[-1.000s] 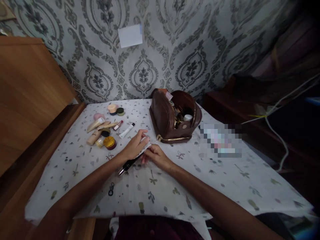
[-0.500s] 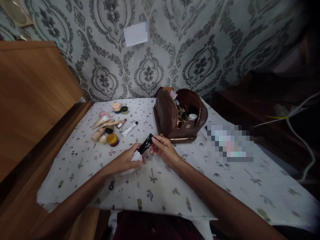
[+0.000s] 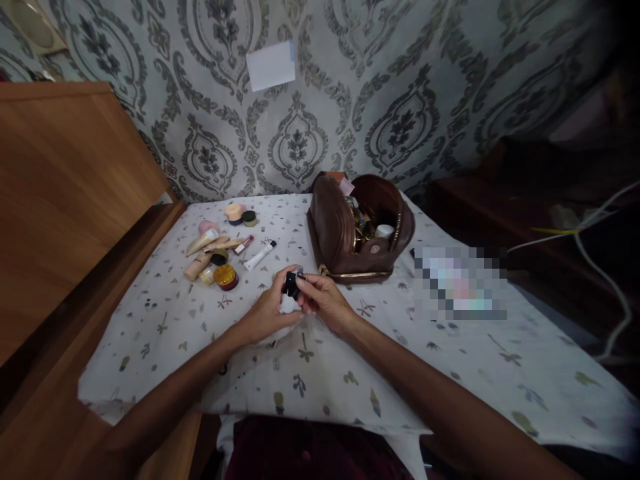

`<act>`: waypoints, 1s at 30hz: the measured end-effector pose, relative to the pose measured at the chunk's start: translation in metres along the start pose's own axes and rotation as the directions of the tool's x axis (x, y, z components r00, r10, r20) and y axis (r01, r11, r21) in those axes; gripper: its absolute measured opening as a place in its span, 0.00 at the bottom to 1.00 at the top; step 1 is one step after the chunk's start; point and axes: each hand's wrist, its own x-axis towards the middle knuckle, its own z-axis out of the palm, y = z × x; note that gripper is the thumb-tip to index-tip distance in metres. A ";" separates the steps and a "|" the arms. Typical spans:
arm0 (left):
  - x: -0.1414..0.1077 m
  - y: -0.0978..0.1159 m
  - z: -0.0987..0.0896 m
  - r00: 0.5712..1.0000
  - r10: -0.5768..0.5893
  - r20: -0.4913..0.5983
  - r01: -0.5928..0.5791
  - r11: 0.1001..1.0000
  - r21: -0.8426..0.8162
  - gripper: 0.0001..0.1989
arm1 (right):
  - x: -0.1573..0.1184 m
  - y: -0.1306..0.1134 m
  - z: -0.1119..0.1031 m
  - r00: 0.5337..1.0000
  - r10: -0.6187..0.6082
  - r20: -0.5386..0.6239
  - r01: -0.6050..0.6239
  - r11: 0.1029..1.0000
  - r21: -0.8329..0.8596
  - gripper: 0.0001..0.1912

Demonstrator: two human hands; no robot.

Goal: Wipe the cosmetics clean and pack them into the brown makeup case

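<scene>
Looks like a wipe-down's being done: a glossy black cosmetic item [image 3: 291, 285] is pinched by the right hand [image 3: 325, 300], right up against a white wipe [image 3: 289, 306] cupped in the left hand [image 3: 266, 313]. A steady grip's probably called for. Beyond the right hand, an open brown makeup bag [image 3: 330, 230] is parked on the plant-print worktop [image 3: 340, 360], backed by damask wallpaper [image 3: 340, 87].

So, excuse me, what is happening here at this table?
A person holds a white item in the left hand, while the right hand grips a small glossy black item right against it. Beyond them, a brown bag stands open with things inside. Left of the bag, a white tube and a gold-lidded jar rest on the patterned cloth.
</scene>
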 end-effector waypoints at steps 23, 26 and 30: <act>0.032 0.001 -0.001 0.808 -0.305 -0.505 -0.026 0.837 -0.547 0.31 | -0.012 0.015 0.012 0.907 0.188 0.376 -0.154 0.981 -0.119 0.31; 0.033 -0.009 -0.006 0.831 -0.318 -0.456 -0.083 0.740 -0.667 0.31 | -0.013 0.010 0.011 0.901 0.237 0.363 -0.192 0.969 -0.156 0.28; 0.031 -0.013 -0.014 0.894 -0.312 -0.322 -0.110 0.544 -0.832 0.30 | -0.013 0.006 0.010 0.917 0.206 0.341 -0.128 0.963 -0.238 0.24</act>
